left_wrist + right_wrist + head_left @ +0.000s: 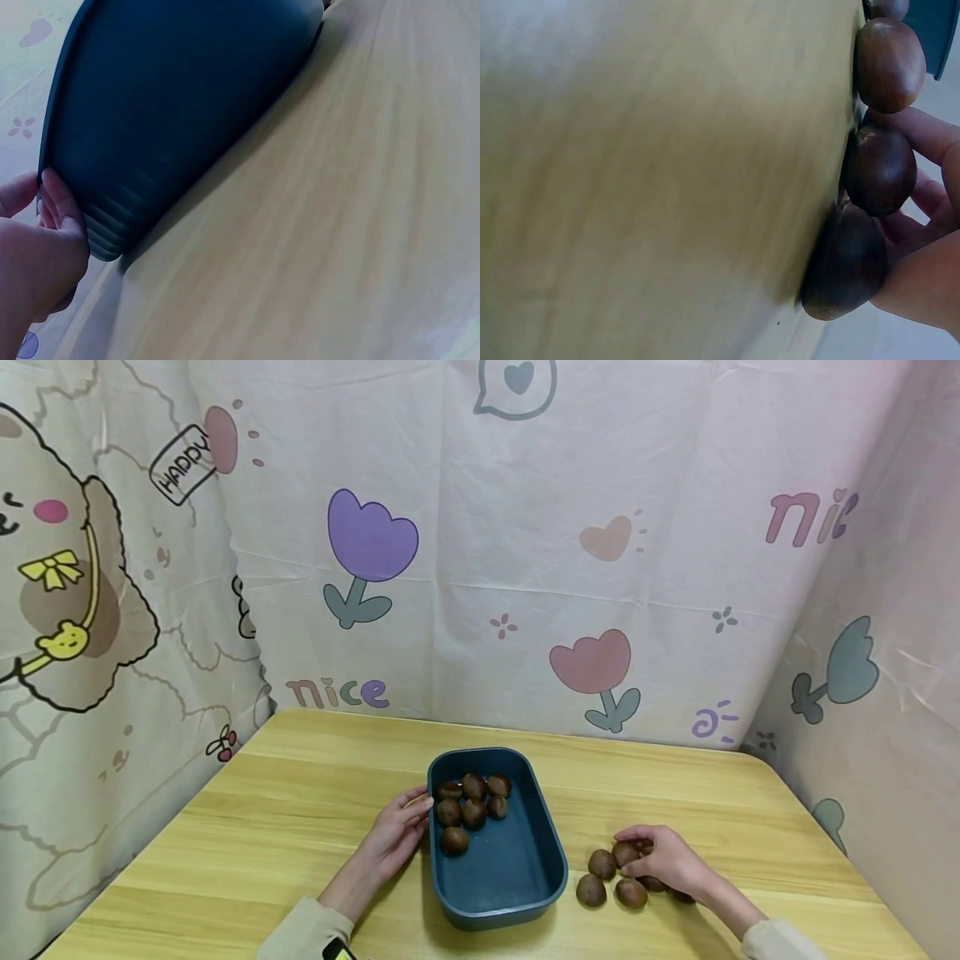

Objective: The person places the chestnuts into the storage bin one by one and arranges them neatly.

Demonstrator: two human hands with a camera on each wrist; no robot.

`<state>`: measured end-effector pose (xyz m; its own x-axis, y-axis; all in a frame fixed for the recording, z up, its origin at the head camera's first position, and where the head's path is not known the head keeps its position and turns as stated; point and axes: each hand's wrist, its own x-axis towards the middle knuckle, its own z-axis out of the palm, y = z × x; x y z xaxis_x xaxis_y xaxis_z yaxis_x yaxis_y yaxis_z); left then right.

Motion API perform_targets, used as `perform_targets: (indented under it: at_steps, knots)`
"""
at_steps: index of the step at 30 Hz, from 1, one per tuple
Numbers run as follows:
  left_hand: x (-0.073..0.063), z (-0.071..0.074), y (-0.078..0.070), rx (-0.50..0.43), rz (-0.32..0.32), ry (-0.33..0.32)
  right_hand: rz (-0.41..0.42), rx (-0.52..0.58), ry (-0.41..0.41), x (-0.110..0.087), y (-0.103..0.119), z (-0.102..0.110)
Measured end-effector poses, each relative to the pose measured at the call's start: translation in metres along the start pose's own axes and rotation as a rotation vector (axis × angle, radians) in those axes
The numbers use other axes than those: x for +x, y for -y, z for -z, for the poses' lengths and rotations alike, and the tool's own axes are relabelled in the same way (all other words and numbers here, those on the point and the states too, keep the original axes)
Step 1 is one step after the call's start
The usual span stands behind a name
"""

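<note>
In the head view a dark blue rectangular box [510, 868] holds several brown chestnuts [473, 813] toward its far left part. My left hand [395, 835] holds the box's left side, with the thumb at the rim and bent fingers against the outer wall [187, 90]. To the right of the box lies a loose group of chestnuts [591, 890]. Over that group, my right hand [669, 858] pinches one chestnut [625, 852] between thumb and fingers. The right wrist view shows chestnuts [881, 169] close beside the fingers; the hand partly hides some of them.
The light wooden table [315, 785] carries everything. Behind it and at both sides hang printed cloths [480, 543] with flowers and lettering. One dark watch-like object [339, 949] shows at the left sleeve.
</note>
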<state>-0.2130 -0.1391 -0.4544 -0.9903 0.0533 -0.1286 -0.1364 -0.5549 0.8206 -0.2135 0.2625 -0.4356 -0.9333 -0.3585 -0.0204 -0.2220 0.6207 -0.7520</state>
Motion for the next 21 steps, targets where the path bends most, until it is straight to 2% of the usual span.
perform_targets:
  at_steps: [9, 21]
  knots:
    - [0.001, 0.001, -0.001, -0.004, -0.011, -0.018, -0.016, -0.036, -0.035, 0.002, 0.001, -0.002]
    - [0.001, 0.002, 0.001, 0.012, -0.005, -0.004, -0.064, -0.054, -0.021, 0.011, 0.008, 0.006]
